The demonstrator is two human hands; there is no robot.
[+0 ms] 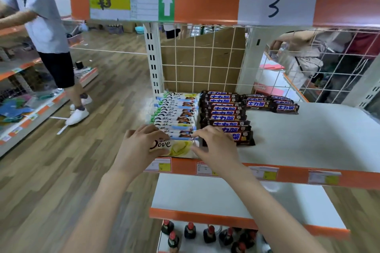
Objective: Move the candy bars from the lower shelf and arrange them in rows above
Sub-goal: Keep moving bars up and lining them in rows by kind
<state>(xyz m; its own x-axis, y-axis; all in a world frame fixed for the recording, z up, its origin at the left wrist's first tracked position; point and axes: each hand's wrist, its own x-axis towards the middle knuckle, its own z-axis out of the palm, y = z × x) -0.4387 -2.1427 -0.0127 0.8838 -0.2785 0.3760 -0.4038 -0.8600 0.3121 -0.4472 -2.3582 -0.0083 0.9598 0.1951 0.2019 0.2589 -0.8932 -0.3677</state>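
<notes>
A pale yellow Dove bar [176,148] lies flat at the front edge of the upper shelf [308,139], at the near end of a row of white Dove bars [174,115] that runs back toward the wire grid panel [203,59]. The left hand [141,146] holds the bar's left end, thumb underneath at the front and fingers curled over the top, so its grip is closed on the bar. The right hand [216,148] rests at the bar's right end with fingers spread and loosely bent; whether it actually pinches the wrapper cannot be told.

Just to the right of the white row, a row of dark brown bars [224,115] with blue and white lettering runs front to back, its nearest bars partly hidden under the right hand. Two shorter groups of the same dark bars [271,103] lie farther back and to the right, near the rear of the shelf. The rest of the shelf to the right is bare white.

The shelf's orange front strip [226,170] carries small price tags. Below it, the lower shelf [205,197] shows a bare white surface. Beneath that stand dark bottles with red caps [209,232]. Overhead, an orange strip carries a green arrow label [166,2] and a paper marked 3 [275,5]. A person in a grey shirt [41,16] stands on the wooden floor [61,160] to the left.
</notes>
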